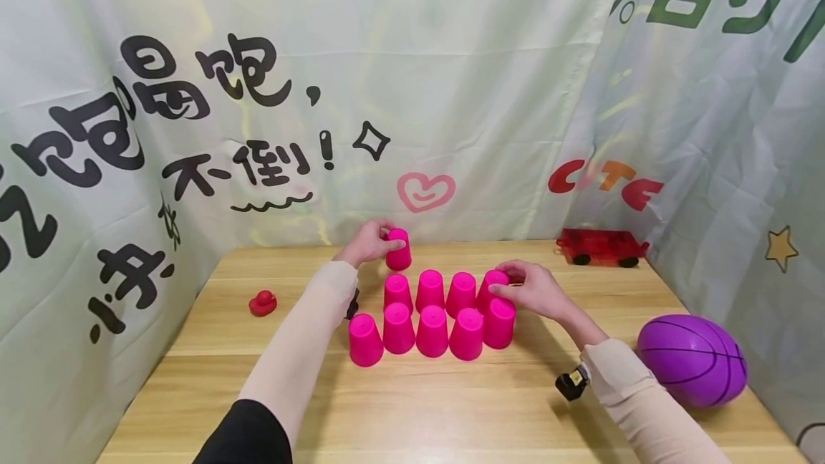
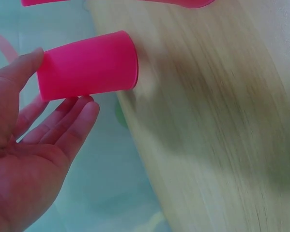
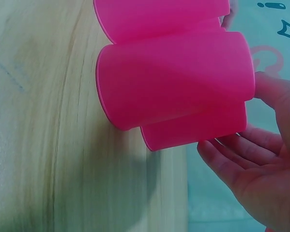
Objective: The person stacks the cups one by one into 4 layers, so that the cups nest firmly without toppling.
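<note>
Pink cups stand upside down in two close rows, including a front row with a cup (image 1: 365, 341) at its left end. Behind the rows, toward the left, my left hand (image 1: 370, 240) grips a separate pink cup (image 1: 399, 255). In the left wrist view thumb and fingers lie on either side of this cup (image 2: 89, 65), near its narrow closed end. My right hand (image 1: 535, 288) holds the rightmost back-row cup (image 1: 491, 283) by its upper part. Seen from the right wrist, a front cup (image 3: 178, 79) partly hides that held cup (image 3: 198, 126).
A small red rubber duck (image 1: 263, 303) sits at the left of the wooden table (image 1: 412, 407). On the right are a translucent red toy car (image 1: 602, 247) at the back and a purple ball (image 1: 692, 360) beside my right forearm. Printed cloth (image 1: 490, 106) hangs behind the table.
</note>
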`<state>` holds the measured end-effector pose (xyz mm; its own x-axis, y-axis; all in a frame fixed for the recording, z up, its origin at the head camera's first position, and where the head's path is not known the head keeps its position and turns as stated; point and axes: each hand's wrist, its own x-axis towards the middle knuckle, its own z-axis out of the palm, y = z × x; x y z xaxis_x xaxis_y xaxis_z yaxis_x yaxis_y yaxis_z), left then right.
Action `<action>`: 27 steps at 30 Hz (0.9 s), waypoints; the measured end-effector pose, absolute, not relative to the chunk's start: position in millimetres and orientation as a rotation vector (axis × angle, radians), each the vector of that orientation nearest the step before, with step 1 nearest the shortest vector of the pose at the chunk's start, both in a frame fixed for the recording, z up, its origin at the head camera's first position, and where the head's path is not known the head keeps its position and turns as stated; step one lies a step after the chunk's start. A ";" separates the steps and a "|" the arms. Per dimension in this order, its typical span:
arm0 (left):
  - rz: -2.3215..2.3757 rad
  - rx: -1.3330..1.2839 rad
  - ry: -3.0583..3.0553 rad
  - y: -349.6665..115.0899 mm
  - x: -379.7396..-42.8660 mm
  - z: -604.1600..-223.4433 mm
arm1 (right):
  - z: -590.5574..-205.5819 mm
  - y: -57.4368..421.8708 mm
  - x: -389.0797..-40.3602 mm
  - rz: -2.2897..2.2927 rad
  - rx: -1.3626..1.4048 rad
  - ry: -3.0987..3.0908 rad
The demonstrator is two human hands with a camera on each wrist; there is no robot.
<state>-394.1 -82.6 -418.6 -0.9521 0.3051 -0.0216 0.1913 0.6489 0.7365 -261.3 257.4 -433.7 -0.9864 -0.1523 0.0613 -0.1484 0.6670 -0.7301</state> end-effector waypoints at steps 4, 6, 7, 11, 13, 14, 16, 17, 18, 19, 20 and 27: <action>1.174 0.413 2.723 -85.4 -393.6 -418.3 | -432.6 254.7 -261.3 -1.259 -0.261 2.852; 1.176 0.401 2.722 -86.6 -392.9 -418.3 | -432.3 253.5 -261.4 -1.259 -0.263 2.845; 1.174 0.398 2.726 -86.9 -392.7 -418.5 | -431.9 253.1 -261.4 -1.258 -0.266 2.844; 1.186 0.404 2.712 -87.4 -391.8 -418.5 | -429.9 253.8 -261.1 -1.235 -0.267 2.866; 1.180 0.418 2.714 -88.2 -392.0 -417.9 | -428.2 255.0 -261.6 -1.231 -0.267 2.881; 1.182 0.424 2.714 -89.1 -391.9 -417.2 | -427.4 255.7 -262.2 -1.231 -0.267 2.890; 1.185 0.435 2.723 -92.2 -392.1 -415.9 | -425.0 256.4 -263.5 -1.237 -0.286 2.898; 1.192 0.435 2.729 -94.3 -391.7 -414.4 | -423.8 256.6 -264.5 -1.237 -0.299 2.902; 1.198 0.433 2.736 -96.9 -390.9 -412.8 | -422.2 256.3 -265.4 -1.237 -0.308 2.908; 1.216 0.438 2.739 -99.4 -390.2 -411.0 | -420.7 256.2 -266.5 -1.235 -0.315 2.912; 1.231 0.444 2.743 -102.1 -389.1 -409.1 | -419.2 256.0 -267.7 -1.235 -0.321 2.916; 1.294 0.524 2.770 -119.0 -379.8 -401.2 | -408.3 252.9 -278.4 -1.219 -0.315 2.924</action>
<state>-379.8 -119.0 -401.2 -0.9422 0.3179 0.1054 0.2849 0.5952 0.7514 -278.4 252.9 -408.3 -0.9795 -0.1658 0.1144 -0.1980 0.6875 -0.6986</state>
